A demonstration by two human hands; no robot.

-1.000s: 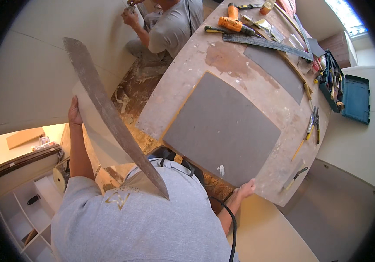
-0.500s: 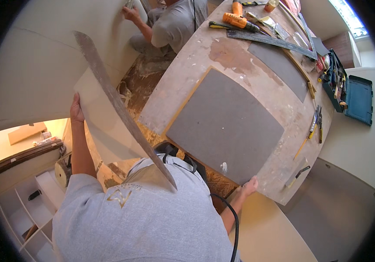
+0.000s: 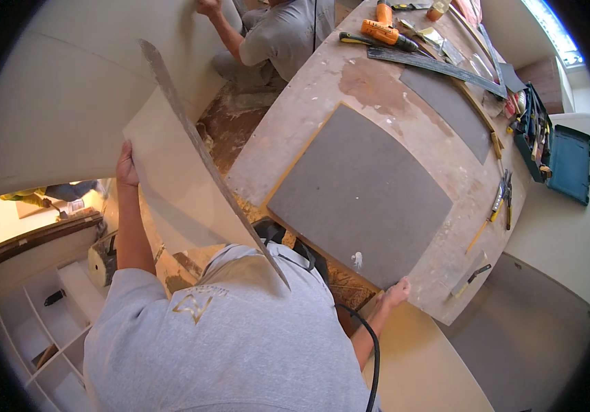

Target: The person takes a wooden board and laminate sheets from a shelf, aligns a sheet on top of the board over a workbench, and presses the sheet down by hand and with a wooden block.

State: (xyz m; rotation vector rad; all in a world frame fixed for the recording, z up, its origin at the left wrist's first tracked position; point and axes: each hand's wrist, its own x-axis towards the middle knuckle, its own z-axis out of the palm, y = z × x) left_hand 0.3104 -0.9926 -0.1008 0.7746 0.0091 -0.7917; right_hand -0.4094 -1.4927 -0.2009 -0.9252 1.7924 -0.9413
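Observation:
My left hand (image 3: 126, 167) grips the edge of a thin laminate sheet (image 3: 171, 161), with a pale face and a brownish edge. The sheet stands tilted on its side, its near end against my grey shirt. On the worktable a flat grey board (image 3: 360, 196) lies over a slightly larger wooden piece, whose tan edge shows along the left. A white smudge marks the board near its front corner. At that corner my right hand (image 3: 396, 293) has its fingers closed on the edge; the fingertips' undersides are hidden.
The stained worktable (image 3: 253, 161) carries an orange cordless drill (image 3: 384, 31), a metal square (image 3: 439, 65), another grey piece (image 3: 446, 113) and hand tools. Beyond its right side sits an open toolbox (image 3: 535, 134). A co-worker (image 3: 278, 41) crouches by the wall; a black cable (image 3: 375, 343) hangs beside me.
The view has shifted slightly, and the sheet in my left hand has turned a little. A person's yellow sleeve and hand have come into the opening at the left. My right hand stays at the corner.

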